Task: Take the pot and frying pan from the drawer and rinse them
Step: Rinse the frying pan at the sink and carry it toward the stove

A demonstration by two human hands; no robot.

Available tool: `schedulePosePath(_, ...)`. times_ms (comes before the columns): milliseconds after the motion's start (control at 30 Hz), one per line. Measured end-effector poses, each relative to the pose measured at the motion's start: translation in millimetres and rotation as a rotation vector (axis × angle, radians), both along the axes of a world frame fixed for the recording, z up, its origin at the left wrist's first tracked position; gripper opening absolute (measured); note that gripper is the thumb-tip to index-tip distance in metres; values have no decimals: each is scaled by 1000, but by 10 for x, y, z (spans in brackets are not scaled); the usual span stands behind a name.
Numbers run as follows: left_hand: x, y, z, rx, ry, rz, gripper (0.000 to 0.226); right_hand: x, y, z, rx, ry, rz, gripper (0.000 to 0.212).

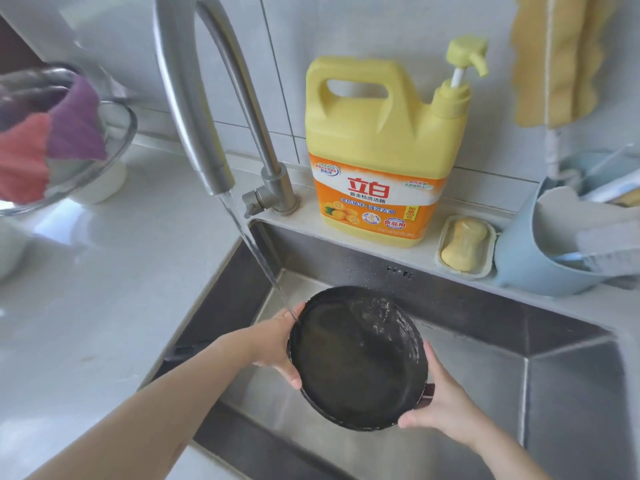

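A black round frying pan (pixel 356 358) is held tilted over the steel sink (pixel 571 393), with water pooling and splashing in its far side. My left hand (pixel 277 344) grips the pan's left rim. My right hand (pixel 440 407) holds the lower right rim, near a dark stub of handle. A stream of water (pixel 256 251) runs from the curved steel tap (pixel 194 109) and lands at the pan's upper left edge, beside my left fingers. No pot is in view.
A large yellow dish-soap jug (pixel 377 150) stands on the ledge behind the sink, next to a soap bar in a dish (pixel 464 244) and a blue tub (pixel 540 261). A glass bowl with coloured cloths (pixel 52 140) sits on the white counter at left. A yellow cloth (pixel 561 57) hangs on the wall.
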State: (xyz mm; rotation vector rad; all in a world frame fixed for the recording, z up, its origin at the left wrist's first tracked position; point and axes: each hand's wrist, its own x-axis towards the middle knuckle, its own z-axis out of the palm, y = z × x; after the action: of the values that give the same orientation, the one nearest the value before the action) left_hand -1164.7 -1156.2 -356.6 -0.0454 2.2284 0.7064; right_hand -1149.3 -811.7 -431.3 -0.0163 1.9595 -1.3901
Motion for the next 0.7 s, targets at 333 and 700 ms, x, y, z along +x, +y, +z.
schedulePosePath(333, 144, -176, 749, 43, 18, 17, 138, 111, -58, 776, -93, -4, -36, 145)
schedulePosePath(700, 219, -540, 1902, -214, 247, -110, 141, 390, -767, 1257, -247, 96, -85, 137)
